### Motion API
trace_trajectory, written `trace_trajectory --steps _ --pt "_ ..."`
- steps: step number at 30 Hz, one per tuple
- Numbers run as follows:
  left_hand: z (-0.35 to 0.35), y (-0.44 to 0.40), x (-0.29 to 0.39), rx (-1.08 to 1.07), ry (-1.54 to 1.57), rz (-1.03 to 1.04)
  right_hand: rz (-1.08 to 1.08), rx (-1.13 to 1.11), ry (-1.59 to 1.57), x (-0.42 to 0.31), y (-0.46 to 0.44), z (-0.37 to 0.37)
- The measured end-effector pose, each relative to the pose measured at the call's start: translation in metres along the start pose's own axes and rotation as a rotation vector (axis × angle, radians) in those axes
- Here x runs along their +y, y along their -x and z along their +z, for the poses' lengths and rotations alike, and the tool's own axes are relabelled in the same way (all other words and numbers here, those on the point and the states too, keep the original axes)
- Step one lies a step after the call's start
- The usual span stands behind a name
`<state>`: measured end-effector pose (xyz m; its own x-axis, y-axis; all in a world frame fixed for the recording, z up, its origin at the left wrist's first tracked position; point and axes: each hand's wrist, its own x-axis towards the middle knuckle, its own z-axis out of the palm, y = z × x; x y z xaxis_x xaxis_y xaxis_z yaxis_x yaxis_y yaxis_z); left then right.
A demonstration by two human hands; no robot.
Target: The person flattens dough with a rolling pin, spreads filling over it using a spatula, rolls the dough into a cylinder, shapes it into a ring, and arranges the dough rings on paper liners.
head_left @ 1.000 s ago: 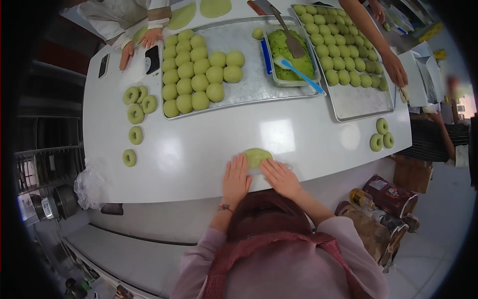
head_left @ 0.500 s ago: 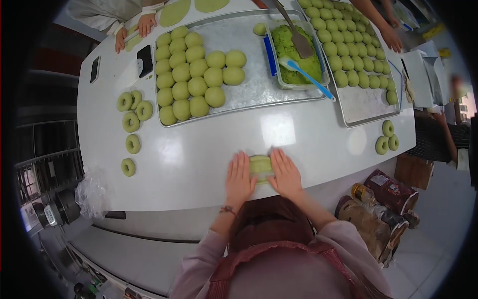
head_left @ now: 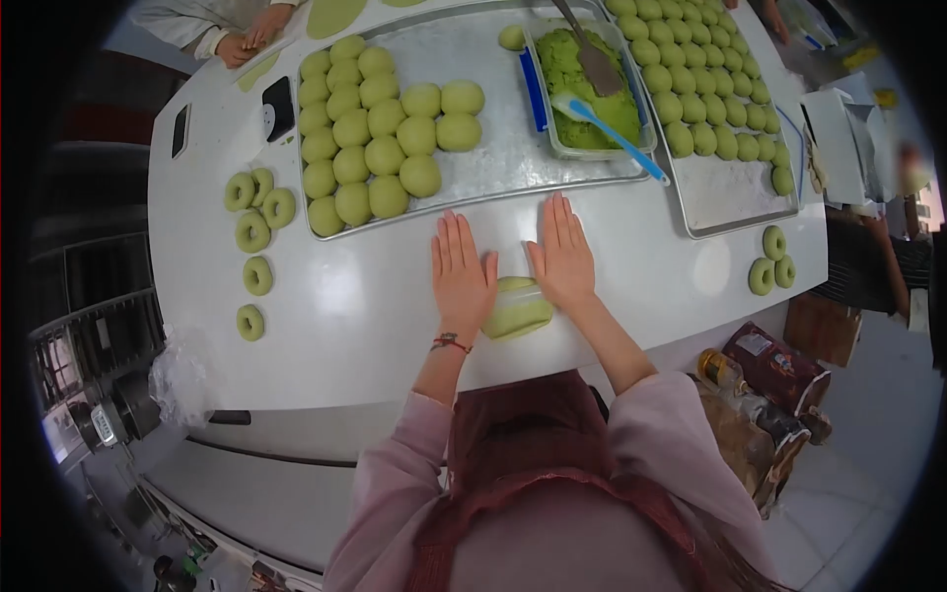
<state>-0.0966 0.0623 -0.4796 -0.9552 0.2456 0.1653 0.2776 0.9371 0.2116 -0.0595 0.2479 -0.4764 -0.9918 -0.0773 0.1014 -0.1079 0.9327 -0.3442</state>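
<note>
A flattened piece of green dough [head_left: 520,321] lies on the white table close to my body. Across it runs a pale rolling pin [head_left: 520,298], its ends hidden by my hands. My left hand [head_left: 462,281] rests flat at the pin's left end, fingers stretched forward. At the right end my right hand [head_left: 564,261] lies the same way, palm down. Neither hand wraps its fingers round the pin. Just beyond my fingertips is the near edge of a metal tray [head_left: 523,192] with rows of round green dough balls [head_left: 385,155].
A plastic tub of green filling [head_left: 572,74] holds a brown spatula [head_left: 599,71] and a blue-handled spatula [head_left: 617,141]. Dough rings [head_left: 253,233] sit left, more rings [head_left: 762,277] right. A second tray [head_left: 740,209] holds dough balls. Another person's hands [head_left: 252,35] work at upper left.
Both my hands have slid forward, away from my body, with the rolling pin between them. More dough shows on the near side of the pin. The other person's hands have come closer together.
</note>
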Motion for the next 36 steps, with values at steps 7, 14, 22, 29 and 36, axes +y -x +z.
trace_trajectory --steps 7,14,22,29,36 --pt "-0.012 0.078 0.015 -0.221 0.121 0.075 0.028 -0.137 -0.052 -0.009 0.072 -0.008" --pt "-0.020 0.123 -0.004 -0.328 0.142 0.077 -0.068 -0.262 -0.048 -0.037 0.108 -0.002" --pt "-0.001 0.023 -0.012 -0.006 0.132 -0.058 0.067 0.056 -0.055 -0.020 -0.012 0.004" --pt "-0.013 0.110 0.000 -0.328 0.152 0.158 -0.134 -0.275 -0.049 -0.026 0.095 -0.019" --pt "-0.017 0.119 0.008 -0.278 0.114 0.126 -0.112 -0.211 -0.082 -0.018 0.099 -0.010"
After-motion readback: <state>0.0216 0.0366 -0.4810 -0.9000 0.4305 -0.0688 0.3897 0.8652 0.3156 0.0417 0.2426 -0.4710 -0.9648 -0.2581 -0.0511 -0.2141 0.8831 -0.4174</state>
